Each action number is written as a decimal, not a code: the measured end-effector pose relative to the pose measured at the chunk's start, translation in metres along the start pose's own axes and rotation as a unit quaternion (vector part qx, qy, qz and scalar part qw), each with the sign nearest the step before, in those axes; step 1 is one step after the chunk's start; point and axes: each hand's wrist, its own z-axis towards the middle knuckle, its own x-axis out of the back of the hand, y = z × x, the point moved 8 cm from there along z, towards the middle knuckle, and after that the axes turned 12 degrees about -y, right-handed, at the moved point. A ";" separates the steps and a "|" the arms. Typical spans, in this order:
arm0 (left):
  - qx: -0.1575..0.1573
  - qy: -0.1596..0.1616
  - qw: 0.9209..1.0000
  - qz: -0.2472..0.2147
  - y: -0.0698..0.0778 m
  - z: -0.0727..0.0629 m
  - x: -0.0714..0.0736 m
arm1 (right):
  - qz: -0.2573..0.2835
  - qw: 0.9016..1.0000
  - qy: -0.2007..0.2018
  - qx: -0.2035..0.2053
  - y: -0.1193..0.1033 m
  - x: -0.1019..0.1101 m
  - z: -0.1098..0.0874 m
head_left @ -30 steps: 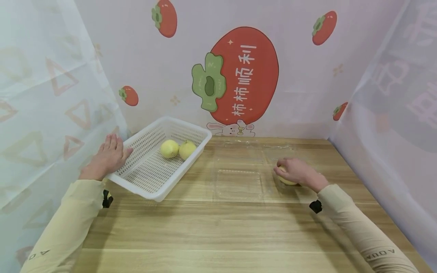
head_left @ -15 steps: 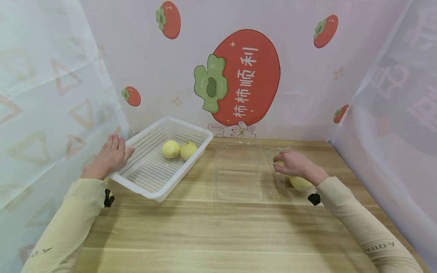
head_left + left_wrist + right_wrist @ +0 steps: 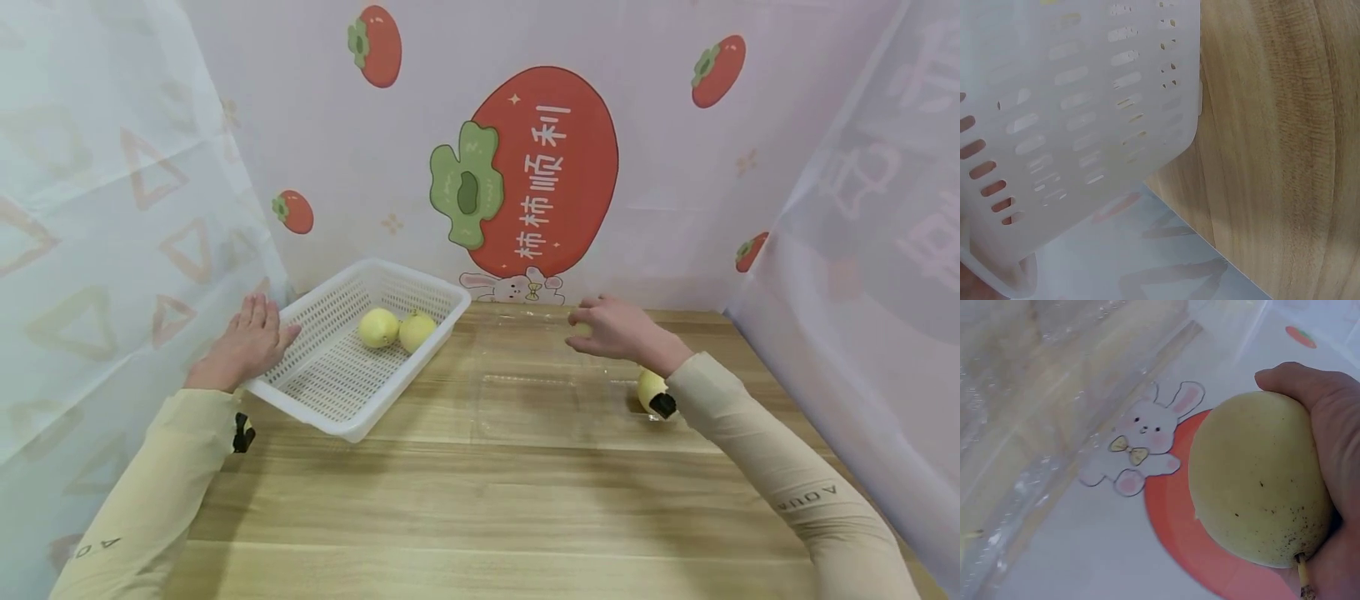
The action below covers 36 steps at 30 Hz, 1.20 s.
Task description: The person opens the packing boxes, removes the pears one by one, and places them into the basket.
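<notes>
My right hand (image 3: pixel 622 329) grips a pale yellow pear (image 3: pixel 1257 481), held above the back of the clear plastic containers (image 3: pixel 528 408). In the right wrist view the pear's short stem points down and my thumb curls over its side. Another pear (image 3: pixel 649 390) lies in the clear container at the right, partly hidden by my wrist. At the left, my left hand (image 3: pixel 246 343) rests on the rim of the white perforated basket (image 3: pixel 300 414), fingers straight and together. Two pears (image 3: pixel 378 327) sit side by side inside that basket, near its right wall.
A wooden table (image 3: pixel 480 517) bears everything. Printed cloth walls stand behind and on both sides; the back wall (image 3: pixel 637 258) is close behind the containers. In the left wrist view, the basket's slotted wall (image 3: pixel 1079 112) fills the upper left.
My right hand has lifted the pear and carried it back and to the left, uncovering the other pear at the right. The left hand stays on the basket rim.
</notes>
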 end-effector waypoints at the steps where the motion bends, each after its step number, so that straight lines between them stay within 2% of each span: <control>1: 0.000 0.000 1.000 -0.001 0.000 0.000 -0.001 | -0.003 1.000 0.000 0.003 -0.005 0.003 0.004; 9: 0.001 -0.001 1.000 -0.001 -0.002 0.000 -0.004 | -0.030 0.999 0.011 0.042 -0.044 0.021 0.038; 16: -0.003 0.008 1.000 -0.001 -0.001 0.001 -0.004 | -0.013 0.997 0.024 0.074 -0.071 0.031 0.062; 22: -0.003 0.010 1.000 0.012 0.002 0.003 -0.001 | -0.002 0.997 0.033 0.077 -0.089 0.043 0.087; 36: -0.004 0.020 1.000 0.011 0.000 0.003 0.001 | 0.000 0.993 -0.003 0.118 -0.148 0.057 0.157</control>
